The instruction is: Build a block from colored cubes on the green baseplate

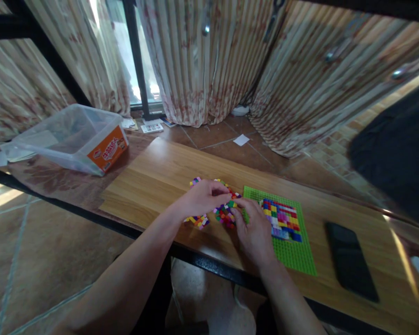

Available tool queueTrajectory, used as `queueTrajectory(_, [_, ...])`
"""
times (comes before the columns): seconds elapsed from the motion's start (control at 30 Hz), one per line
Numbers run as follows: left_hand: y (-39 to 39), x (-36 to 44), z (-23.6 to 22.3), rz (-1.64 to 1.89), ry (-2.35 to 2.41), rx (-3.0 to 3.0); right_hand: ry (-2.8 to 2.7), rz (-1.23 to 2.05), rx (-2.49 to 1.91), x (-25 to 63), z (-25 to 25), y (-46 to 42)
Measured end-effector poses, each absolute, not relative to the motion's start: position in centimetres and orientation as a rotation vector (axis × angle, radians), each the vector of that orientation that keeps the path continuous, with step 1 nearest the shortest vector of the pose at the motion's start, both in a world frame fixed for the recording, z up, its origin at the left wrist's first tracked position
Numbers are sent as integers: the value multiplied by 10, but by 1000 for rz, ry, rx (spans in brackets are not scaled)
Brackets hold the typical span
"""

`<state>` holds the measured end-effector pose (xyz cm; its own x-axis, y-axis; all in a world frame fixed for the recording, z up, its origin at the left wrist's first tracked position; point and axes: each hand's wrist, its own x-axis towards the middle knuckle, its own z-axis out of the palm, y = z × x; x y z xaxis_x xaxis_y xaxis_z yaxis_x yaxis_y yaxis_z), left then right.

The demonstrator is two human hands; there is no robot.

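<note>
Over a loose heap of small, multicoloured building bricks [225, 216], my two hands nearly meet. My left hand [206, 197] has its thumb and fingertips pressed together; what they hold, if anything, is too small to name. My right hand [254, 228] pinches with thumb and forefinger around a small green brick [232, 204], above the heap. Part of the heap is hidden beneath the hands. Just right of my right hand lies a green baseplate [293, 256], partly covered by a tight patch of assembled coloured bricks [282, 218].
The bricks lie on a long wooden tabletop [153, 172]. A black phone [351, 260] rests right of the baseplate. At the left stands a clear plastic bin [66, 149] with an orange label. Curtains [202, 60] hang behind, and a dark shape [398, 144] intrudes at right.
</note>
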<state>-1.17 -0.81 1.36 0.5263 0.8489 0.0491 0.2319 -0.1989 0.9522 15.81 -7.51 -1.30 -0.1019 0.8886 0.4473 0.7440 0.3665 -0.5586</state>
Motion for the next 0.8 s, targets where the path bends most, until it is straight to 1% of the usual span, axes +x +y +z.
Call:
queueTrajectory(0.1, [-15, 0, 12, 695, 798, 1561, -1791, 354, -1416, 163, -9, -77])
queueTrajectory(0.37, [-18, 15, 8, 738, 832, 1259, -1349, 837, -1347, 167, -7, -78])
queueTrajectory(0.57, [-20, 15, 9, 674, 790, 1237, -1277, 890, -1319, 168, -2, -77])
queueTrajectory(0.8, [-21, 9, 17, 595, 709, 1210, -1162, 1004, -1191, 166, 9, -84])
